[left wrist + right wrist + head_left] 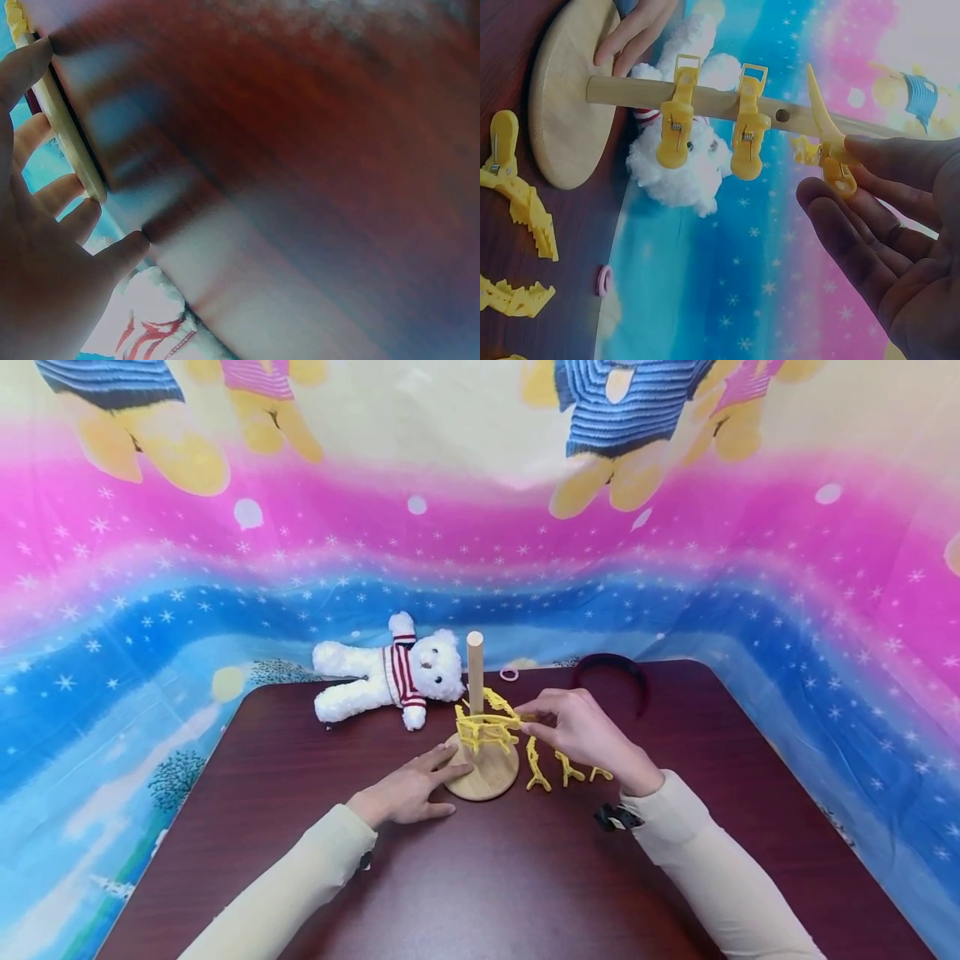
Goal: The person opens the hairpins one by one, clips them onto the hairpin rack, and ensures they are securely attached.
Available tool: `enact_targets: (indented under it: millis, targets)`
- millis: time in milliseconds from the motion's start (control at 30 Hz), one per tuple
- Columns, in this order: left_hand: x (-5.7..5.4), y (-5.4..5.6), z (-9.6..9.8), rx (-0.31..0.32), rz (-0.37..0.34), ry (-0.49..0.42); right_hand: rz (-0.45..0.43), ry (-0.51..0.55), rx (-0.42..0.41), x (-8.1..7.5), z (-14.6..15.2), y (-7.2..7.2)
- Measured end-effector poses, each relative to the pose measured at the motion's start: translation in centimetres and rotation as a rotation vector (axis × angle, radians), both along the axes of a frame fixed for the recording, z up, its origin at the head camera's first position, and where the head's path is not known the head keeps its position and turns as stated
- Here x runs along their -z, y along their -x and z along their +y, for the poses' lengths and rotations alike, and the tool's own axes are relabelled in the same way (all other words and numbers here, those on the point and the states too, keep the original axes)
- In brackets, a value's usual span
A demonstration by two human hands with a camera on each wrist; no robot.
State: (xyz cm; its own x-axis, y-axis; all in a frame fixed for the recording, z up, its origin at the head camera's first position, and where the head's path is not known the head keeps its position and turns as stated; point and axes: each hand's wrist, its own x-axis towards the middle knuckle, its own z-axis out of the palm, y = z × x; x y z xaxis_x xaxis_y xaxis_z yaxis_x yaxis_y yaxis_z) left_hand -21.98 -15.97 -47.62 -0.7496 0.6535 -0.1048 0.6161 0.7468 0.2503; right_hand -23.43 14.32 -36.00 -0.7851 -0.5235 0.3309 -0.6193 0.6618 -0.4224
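My right hand [581, 727] pinches a yellow spring clip [829, 146] between thumb and fingers, and the clip's jaws stand apart at the wooden post [641, 91]. Lower on that post sit two more yellow clips, a lower clip [676, 124] and an upper clip [748, 127], side by side in the right wrist view. The post rises from a round wooden base [483, 787]. On the base's left side rests my left hand [408, 789], fingers spread, its fingertips on the wood. A hole [782, 115] shows in the post above the clips.
Several loose yellow clips, one a jagged clip [536, 767], lie right of the base. Behind to the left lies a white teddy bear [401, 672] in a striped sweater. A pink hair tie [509, 675] and dark headband [637, 672] lie at the table's back edge.
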Motion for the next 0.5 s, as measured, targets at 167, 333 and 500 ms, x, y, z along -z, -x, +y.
enact_targets:
  millis: [167, 333, 500]
  targets:
    - [0.0, 0.0, 0.0, 0.001, 0.002, -0.004, -0.011, -0.001, 0.002, -0.1, -0.5, 0.2]
    - [0.0, 0.1, 0.1, 0.002, 0.004, -0.01, 0.003, -0.002, -0.002, 0.0, -0.9, 0.4]
    - [0.1, 0.1, 0.0, 0.015, 0.021, -0.017, 0.025, 0.0, -0.019, 0.0, -1.2, 0.6]
